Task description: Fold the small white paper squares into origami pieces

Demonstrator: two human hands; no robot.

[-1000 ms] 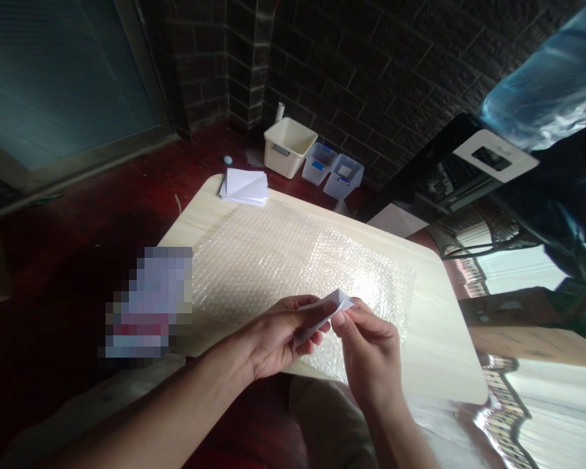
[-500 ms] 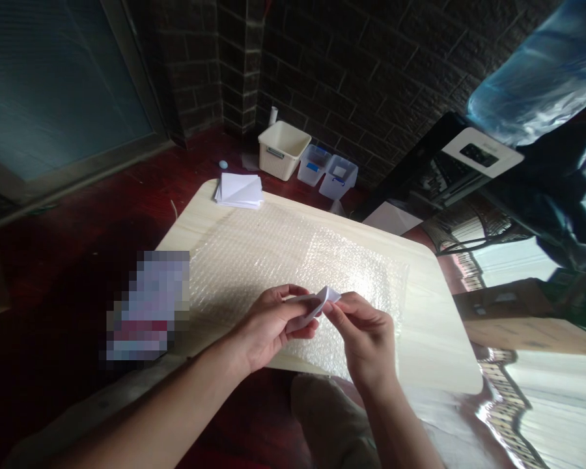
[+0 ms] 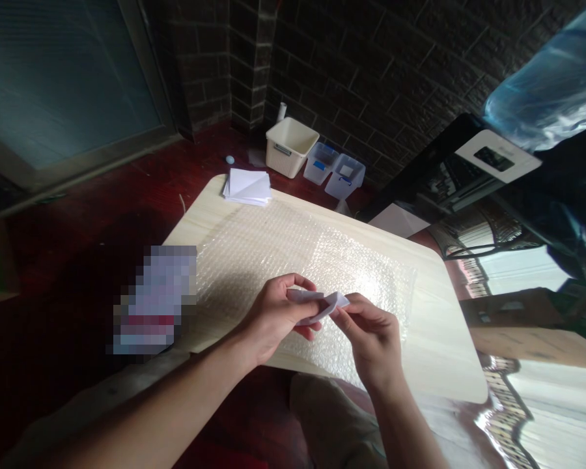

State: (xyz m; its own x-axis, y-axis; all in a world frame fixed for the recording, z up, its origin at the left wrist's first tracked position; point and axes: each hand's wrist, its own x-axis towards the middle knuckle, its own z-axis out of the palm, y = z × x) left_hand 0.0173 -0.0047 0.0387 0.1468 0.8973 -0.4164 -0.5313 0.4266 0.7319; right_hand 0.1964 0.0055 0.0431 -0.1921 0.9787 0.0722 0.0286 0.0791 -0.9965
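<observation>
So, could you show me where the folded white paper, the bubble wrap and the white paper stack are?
Folded white paper (image 3: 338, 301): head view, on its folded right end.
Bubble wrap (image 3: 293, 249): head view, on the sheet's uncovered middle.
White paper stack (image 3: 247, 186): head view, on the top sheet.

We are holding a piece of paper (image 3: 338, 301) between our left hand (image 3: 273, 312) and right hand (image 3: 378, 332), over the near part of the bubble wrap (image 3: 264, 254), which is lying on the table (image 3: 442, 326) before us. On the table's far left corner, a paper stack (image 3: 247, 187) is resting. Behind the table, a basket (image 3: 279, 163) is standing on the floor (image 3: 127, 208), with a first small bin (image 3: 316, 171) and then a second small bin (image 3: 342, 187) sitting to its right. Behind these, a wall (image 3: 361, 85) is rising. Right of the table, a cardboard box (image 3: 537, 345) is lying.
</observation>
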